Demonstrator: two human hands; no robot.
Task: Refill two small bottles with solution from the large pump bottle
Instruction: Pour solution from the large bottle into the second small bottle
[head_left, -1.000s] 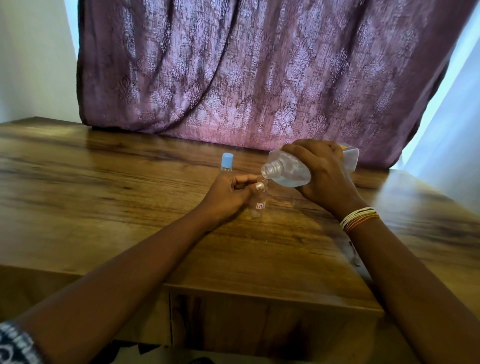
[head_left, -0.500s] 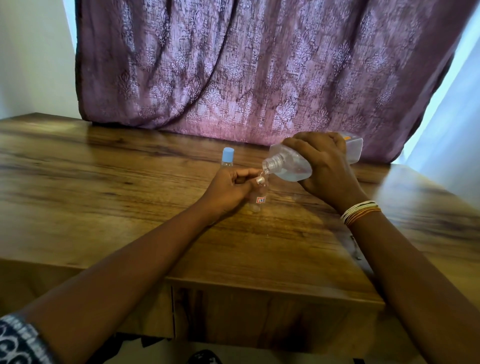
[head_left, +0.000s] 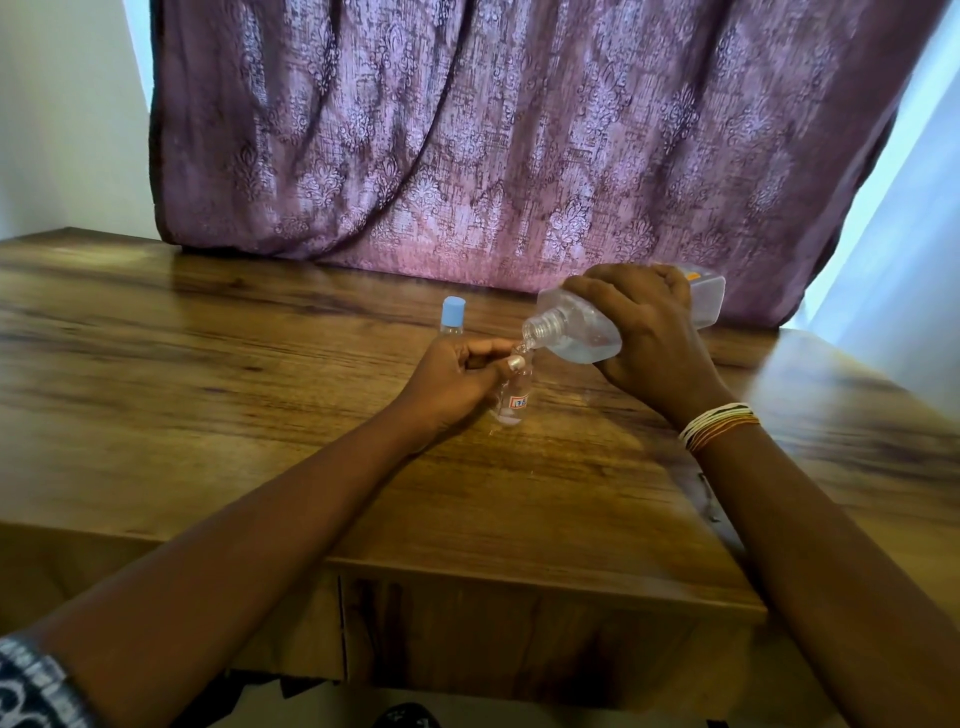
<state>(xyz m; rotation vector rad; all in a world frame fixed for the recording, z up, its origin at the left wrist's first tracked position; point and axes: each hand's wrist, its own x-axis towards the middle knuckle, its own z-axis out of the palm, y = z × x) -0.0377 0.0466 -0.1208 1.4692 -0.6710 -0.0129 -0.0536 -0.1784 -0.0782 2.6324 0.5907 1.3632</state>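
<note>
My right hand (head_left: 644, 332) grips the large clear bottle (head_left: 582, 332), tipped down to the left with its pump off and its threaded open neck over a small clear bottle (head_left: 514, 402). That small bottle stands on the wooden table (head_left: 208, 395) with a red-edged label, and my left hand (head_left: 457, 374) pinches its upper part between thumb and fingers. Clear liquid lies in the low side of the large bottle. A second small bottle (head_left: 452, 317) with a light blue cap stands upright just behind my left hand.
A purple patterned curtain (head_left: 493, 135) hangs right behind the table's far edge. The table's front edge (head_left: 519, 571) runs close under my forearms. Bangles (head_left: 717, 423) circle my right wrist.
The large bottle has tipped further and its neck has come down onto the mouth of the small bottle. My left hand has stayed on the small bottle.
</note>
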